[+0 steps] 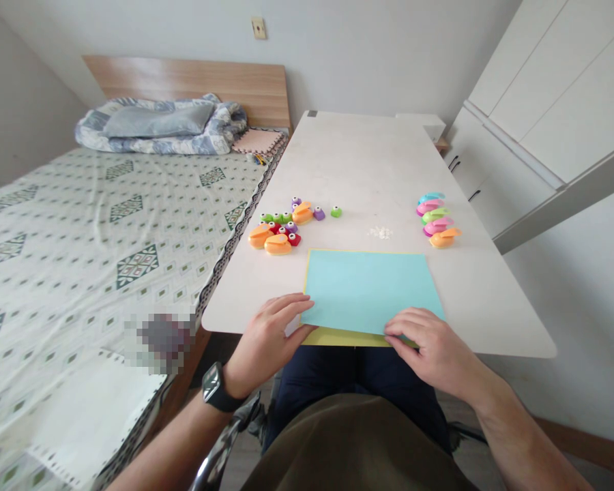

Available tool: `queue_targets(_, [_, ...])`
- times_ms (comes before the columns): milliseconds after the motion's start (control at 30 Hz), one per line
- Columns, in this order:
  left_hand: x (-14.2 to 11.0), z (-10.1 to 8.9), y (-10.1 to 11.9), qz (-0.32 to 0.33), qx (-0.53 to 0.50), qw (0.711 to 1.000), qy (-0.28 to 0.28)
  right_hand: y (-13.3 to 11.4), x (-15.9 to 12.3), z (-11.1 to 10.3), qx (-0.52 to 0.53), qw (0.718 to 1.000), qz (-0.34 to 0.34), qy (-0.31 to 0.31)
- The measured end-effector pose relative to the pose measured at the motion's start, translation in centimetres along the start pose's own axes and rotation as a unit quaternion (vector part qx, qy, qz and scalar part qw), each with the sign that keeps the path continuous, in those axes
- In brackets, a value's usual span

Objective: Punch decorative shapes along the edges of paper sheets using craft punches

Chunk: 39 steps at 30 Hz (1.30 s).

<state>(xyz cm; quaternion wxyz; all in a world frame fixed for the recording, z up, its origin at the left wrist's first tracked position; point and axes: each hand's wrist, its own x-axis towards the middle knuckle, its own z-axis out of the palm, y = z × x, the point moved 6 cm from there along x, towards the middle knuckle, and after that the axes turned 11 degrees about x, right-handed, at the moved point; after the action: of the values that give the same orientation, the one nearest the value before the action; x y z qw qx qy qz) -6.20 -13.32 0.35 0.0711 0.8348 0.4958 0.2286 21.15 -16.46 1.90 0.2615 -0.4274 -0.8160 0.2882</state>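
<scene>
A: Where's the blue sheet [371, 290]?
B: Flat at the near edge of your table [358, 164], yellow sheet [345, 338] under it, showing at 6 and 9.
A: Hands?
B: Your left hand [269, 334] is at the sheet's 8, thumb and fingers apart, fingertips on its edge. Your right hand [434, 348] is at 5, fingers touching the near edge; can't tell if it's pinched.
A: Around it?
B: Punch cluster [278, 245] at 10, white bits [381, 232] at 12, punch row [443, 238] at 2.

Soft, even daylight (edges bowed)
</scene>
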Motion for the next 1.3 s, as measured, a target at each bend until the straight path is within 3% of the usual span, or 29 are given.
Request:
queue_targets(233, [0.2, 0.3, 0.2, 0.001, 0.012, 0.999, -0.037, 0.2, 0.0, 0.3, -0.001, 1.000, 0.008, -0.011])
queue_targets(733, [0.5, 1.1, 0.7, -0.006, -0.002, 0.999, -0.039, 0.6, -0.1, 0.3, -0.002, 1.000, 0.012, -0.020])
queue_targets(1300, [0.4, 0.6, 0.8, -0.021, 0.000, 0.998, -0.056, 0.8, -0.3, 0.2, 0.005, 1.000, 0.011, -0.017])
